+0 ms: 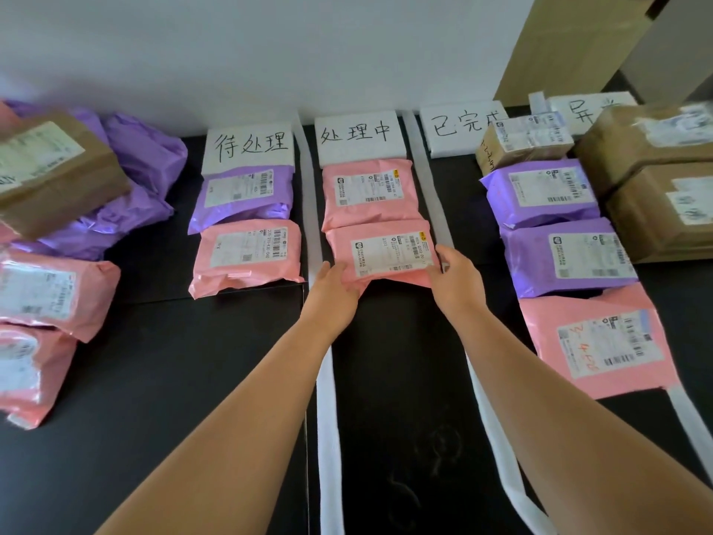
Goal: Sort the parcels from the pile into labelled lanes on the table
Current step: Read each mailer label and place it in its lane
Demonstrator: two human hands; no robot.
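Left fingers curl in at the near-left corner of the held parcel, thumb up along its left edge, and I call that a grip. Right fingers wrap the near-right corner, gripping as well. So the left hand and right hand have this pink bag between them, label up. I can't tell from here whether it sits on the table or just above it.

It's in the second lane, headed by the 处理中 sign. Its far edge meets the rear pink bag, the only other item there. White strips run down both sides of the lane.

One lane left, under the 待处理 sign, I see a purple bag and a pink bag in front of it.

One lane right, under the 已完成 sign, there's a small box, then two purple bags, then a big pink bag nearest me.

The far-right lane has a half-hidden sign and two brown boxes, one behind the other.

Over at the left edge is the pile: a brown box on top of purple bags, with pink bags in front.
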